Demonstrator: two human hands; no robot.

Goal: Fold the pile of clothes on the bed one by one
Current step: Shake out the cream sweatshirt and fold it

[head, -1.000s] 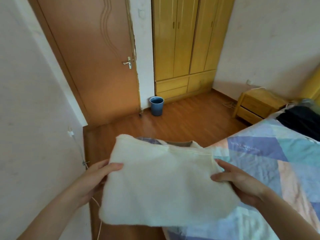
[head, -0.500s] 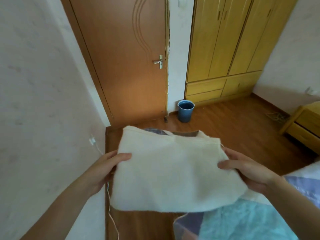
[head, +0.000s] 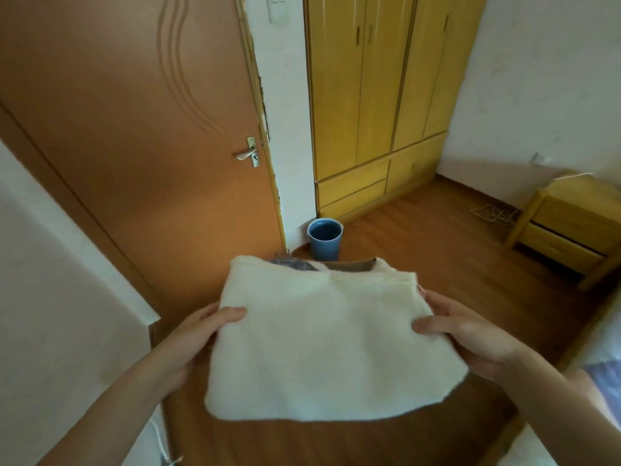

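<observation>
Our left hand (head: 198, 334) grips the left edge of a folded cream fleece garment (head: 322, 344), thumb on top, fingers underneath. We hold it flat in the air above the brown wooden floor (head: 437, 250). Our right hand (head: 470, 334) grips its right edge likewise; patterned bedsheet corner (head: 601, 375) far right.

Bucket (head: 325, 238) between door (head: 141, 136) and wardrobe (head: 376, 95)

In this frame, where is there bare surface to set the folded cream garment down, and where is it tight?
Bare wooden floor lies open between the blue bin, the yellow wardrobe and the bedside cabinet. Only a sliver of the bed shows at the right edge, so its free room cannot be judged. Tight: the cables beside the cabinet. Both the left hand and right hand grip the folded cream garment.
</observation>
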